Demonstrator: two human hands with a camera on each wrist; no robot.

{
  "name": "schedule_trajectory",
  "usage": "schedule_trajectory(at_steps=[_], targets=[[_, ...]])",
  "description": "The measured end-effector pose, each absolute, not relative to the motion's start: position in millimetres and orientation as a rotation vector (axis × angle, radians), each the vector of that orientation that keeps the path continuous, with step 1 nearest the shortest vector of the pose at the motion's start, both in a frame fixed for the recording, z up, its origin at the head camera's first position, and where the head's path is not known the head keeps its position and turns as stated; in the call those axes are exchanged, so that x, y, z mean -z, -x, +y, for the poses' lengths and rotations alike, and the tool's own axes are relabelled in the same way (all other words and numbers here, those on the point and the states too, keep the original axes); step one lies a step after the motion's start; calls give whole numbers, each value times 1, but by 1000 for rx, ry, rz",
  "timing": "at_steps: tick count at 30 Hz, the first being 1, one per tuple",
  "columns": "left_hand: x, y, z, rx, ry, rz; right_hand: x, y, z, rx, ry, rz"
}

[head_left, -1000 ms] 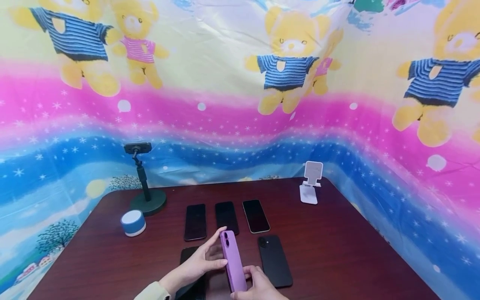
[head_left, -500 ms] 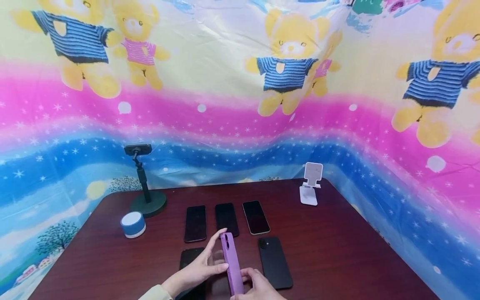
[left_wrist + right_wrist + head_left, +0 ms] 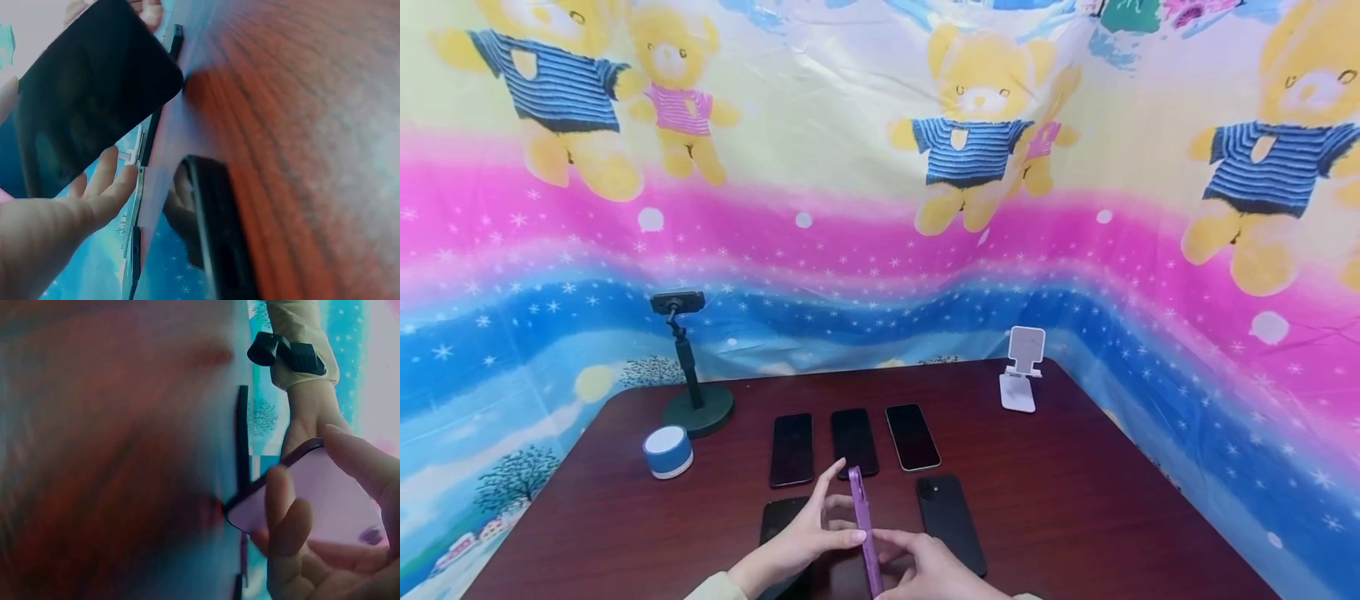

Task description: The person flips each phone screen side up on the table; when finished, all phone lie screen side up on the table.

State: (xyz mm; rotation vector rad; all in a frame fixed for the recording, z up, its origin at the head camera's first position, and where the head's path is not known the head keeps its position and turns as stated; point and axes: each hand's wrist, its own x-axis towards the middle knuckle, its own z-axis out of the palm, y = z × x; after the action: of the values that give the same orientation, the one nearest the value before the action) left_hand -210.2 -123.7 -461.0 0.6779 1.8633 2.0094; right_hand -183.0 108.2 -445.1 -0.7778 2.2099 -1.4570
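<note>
Both hands hold a purple phone [image 3: 867, 533] on its edge above the table, now seen nearly edge-on in the head view. My left hand [image 3: 808, 529] grips its left side, with the thumb on the near edge and the index finger reaching up by the top end. Along the lower right side, my right hand [image 3: 928, 567] pinches it. The dark screen [image 3: 94, 94] faces the left wrist camera, while the purple back [image 3: 331, 494] with its camera bump shows in the right wrist view. A black phone [image 3: 951, 521] lies just beyond the right hand.
Three phones lie in a row farther back: a left one [image 3: 792, 450], a middle one [image 3: 854, 437] and a right one [image 3: 913, 437]. Another dark phone [image 3: 781, 512] is partly under the left arm. A green stand [image 3: 696, 408], a blue-and-white cylinder [image 3: 667, 452] and a white phone holder [image 3: 1021, 371] stand around.
The purple phone has turned from showing its back to nearly edge-on in the head view. My right hand has shifted its fingers up along its side. The other phones stay put.
</note>
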Motion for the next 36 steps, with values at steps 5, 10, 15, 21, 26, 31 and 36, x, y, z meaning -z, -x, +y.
schedule_trajectory(at_steps=[5,10,15,21,26,31,36], targets=[[464,208,-120,-2018,-572,1938,439,182,109,1441,879,2188],[465,205,-116,-2078,-491,1860,435,182,109,1436,950,2180],[465,203,-113,-2121,-359,1866,436,181,108,1394,1059,2264],[465,200,-112,-2129,-276,1916,434,180,106,1362,1135,2333],[465,199,-118,-2132,-269,1914,431,180,107,1357,1080,2358],[468,197,-126,-2141,-258,1914,432,181,109,1355,1032,2356],[472,197,-131,-2157,-249,1910,436,183,112,1356,991,2328]])
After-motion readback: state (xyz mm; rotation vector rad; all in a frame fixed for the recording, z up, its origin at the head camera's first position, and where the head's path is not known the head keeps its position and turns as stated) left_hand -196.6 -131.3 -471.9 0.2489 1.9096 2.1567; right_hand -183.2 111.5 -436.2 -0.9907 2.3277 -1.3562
